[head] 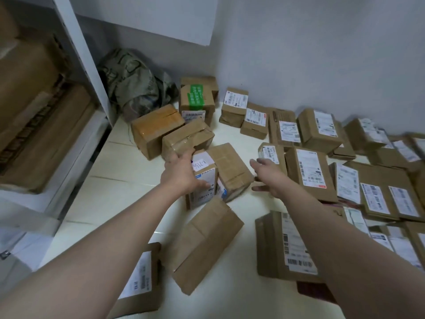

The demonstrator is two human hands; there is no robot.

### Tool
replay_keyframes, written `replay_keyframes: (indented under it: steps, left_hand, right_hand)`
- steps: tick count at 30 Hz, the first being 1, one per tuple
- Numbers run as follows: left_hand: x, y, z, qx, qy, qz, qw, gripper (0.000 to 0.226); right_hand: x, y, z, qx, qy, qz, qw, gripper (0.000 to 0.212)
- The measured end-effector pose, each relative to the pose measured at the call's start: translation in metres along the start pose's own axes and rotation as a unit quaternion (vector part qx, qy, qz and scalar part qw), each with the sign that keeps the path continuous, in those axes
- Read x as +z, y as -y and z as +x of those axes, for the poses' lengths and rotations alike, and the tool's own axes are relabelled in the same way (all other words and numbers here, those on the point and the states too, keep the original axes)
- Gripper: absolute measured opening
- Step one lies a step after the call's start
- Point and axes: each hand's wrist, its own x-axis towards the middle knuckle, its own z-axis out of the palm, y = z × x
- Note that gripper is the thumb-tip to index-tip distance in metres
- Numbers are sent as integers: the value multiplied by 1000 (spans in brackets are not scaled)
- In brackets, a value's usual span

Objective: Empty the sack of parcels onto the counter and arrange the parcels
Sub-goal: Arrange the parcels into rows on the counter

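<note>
Cardboard parcels lie spread over the white counter. My left hand grips a small labelled parcel marked with a handwritten code, at the counter's middle. A brown parcel leans against that one on its right. My right hand hovers open just right of the brown parcel, fingers spread, holding nothing. The crumpled green-grey sack sits slumped in the back left corner by the wall. Rows of labelled parcels lie flat on the right side.
A white shelf unit with large cardboard boxes stands at the left. Taped boxes are stacked before the sack. More parcels lie near the front edge. The wall closes the back.
</note>
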Motion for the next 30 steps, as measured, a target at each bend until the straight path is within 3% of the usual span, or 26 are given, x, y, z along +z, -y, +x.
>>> replay_keyframes:
  steps: [4,6,9,13,14,16,18,20,22,26,28,30]
  left_hand:
    - [10,-10,-5,2,-8,-14,1000,115]
    - [13,-13,-5,5,-16,-16,1000,116]
    - [15,-20,-2,12,-15,-17,1000,114]
    - [13,-36,7,12,-6,2,1000,111]
    - [12,-40,10,6,-3,8,1000,111]
    - [13,-49,15,-9,3,16,1000,111]
    - [17,-57,22,-18,3,17,1000,111]
    - [20,-65,29,-18,2,10,1000,110]
    - [22,-70,36,-17,-3,8,1000,110]
    - [20,-73,42,-43,21,-3,999,119]
    - [16,-73,41,-74,56,-72,993,124]
    - [13,-74,38,-98,95,-167,976,103]
  right_hand:
    - [9,0,-3,-81,64,-119,987,111]
    - [20,-4,-3,-111,73,-231,964,122]
    - [24,-11,10,-109,-2,-247,963,109]
    - [-4,-19,31,-52,-21,20,998,89]
    - [-12,-21,31,-46,-19,28,998,76]
    - [-24,-24,35,-52,-45,-96,993,54]
    - [-29,-28,39,-75,-101,-192,973,50]
    - [-30,-29,44,-104,-108,-154,977,54]
    - [-29,-27,50,-135,-65,-104,983,51]
    - [-23,-25,57,-117,-66,-60,989,42]
    - [-23,-24,57,-110,-84,-37,990,36]
    - [-27,-20,54,-83,-57,-7,995,31]
